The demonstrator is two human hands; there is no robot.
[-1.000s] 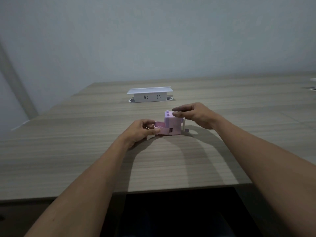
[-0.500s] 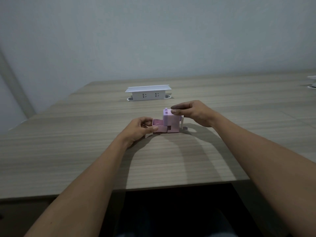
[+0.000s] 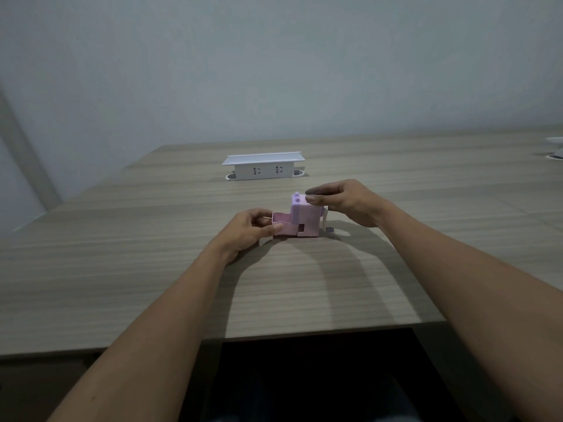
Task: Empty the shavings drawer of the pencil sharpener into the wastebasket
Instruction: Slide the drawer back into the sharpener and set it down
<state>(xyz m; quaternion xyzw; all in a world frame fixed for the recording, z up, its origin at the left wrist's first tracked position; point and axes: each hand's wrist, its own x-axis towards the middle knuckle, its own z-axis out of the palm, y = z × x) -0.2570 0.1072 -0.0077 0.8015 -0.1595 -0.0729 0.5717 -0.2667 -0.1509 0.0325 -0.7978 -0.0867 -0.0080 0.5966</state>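
A small pink and lilac pencil sharpener [image 3: 306, 217] stands on the wooden table [image 3: 152, 269], with a white crank at its right side. Its pink shavings drawer [image 3: 281, 223] sticks out to the left, partly pulled from the body. My left hand [image 3: 253, 228] pinches the drawer's left end between thumb and fingers. My right hand [image 3: 347, 201] holds the top of the sharpener from the right and steadies it. No wastebasket is in view.
A white pop-up socket box [image 3: 263, 169] with a raised lid stands farther back on the table. A white object [image 3: 556, 147] shows at the far right edge. The table's near edge runs below my forearms, with a dark gap beneath.
The drawer has slid a little farther out to the left in my left hand. My right hand stays on the sharpener's top.
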